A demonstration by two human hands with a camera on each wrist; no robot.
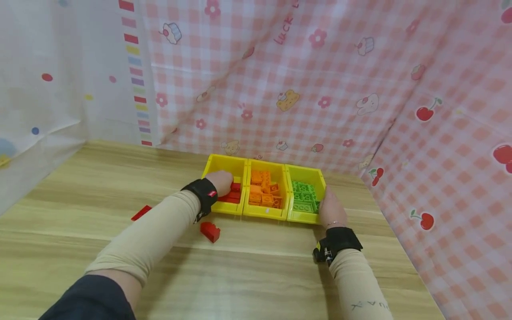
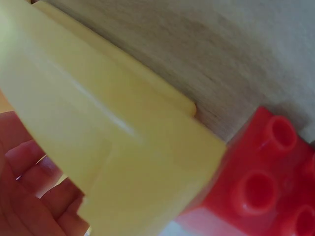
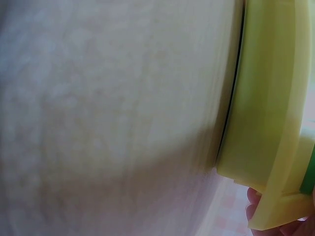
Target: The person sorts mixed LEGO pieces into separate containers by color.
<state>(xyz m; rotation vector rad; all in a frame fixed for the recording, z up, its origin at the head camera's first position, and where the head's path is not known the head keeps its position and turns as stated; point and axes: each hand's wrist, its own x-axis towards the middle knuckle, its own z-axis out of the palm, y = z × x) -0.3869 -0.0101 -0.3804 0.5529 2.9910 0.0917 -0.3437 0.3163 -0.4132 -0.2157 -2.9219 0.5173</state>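
Observation:
My left hand point(image 1: 221, 181) reaches into the left yellow bin point(image 1: 224, 163), over red toy bricks point(image 1: 231, 196). In the left wrist view its fingers point(image 2: 37, 172) are bent behind the bin's pale yellow wall point(image 2: 113, 123). The fingertips are partly hidden, so I cannot tell whether they pinch a brick. At the right end of the row, my right hand point(image 1: 332, 208) grips the side of the yellow bin point(image 1: 306, 172) with green bricks point(image 1: 305, 195). Its fingers bend around the rim point(image 3: 278, 211) in the right wrist view.
Orange bricks point(image 1: 264, 189) lie in the middle yellow bin point(image 1: 266, 214). A red brick point(image 1: 210, 231) sits on the wooden table point(image 1: 256, 275) before the left bin, and another red piece point(image 1: 141, 212) lies left, partly behind my forearm. Patterned cloth point(image 1: 260, 80) hangs behind.

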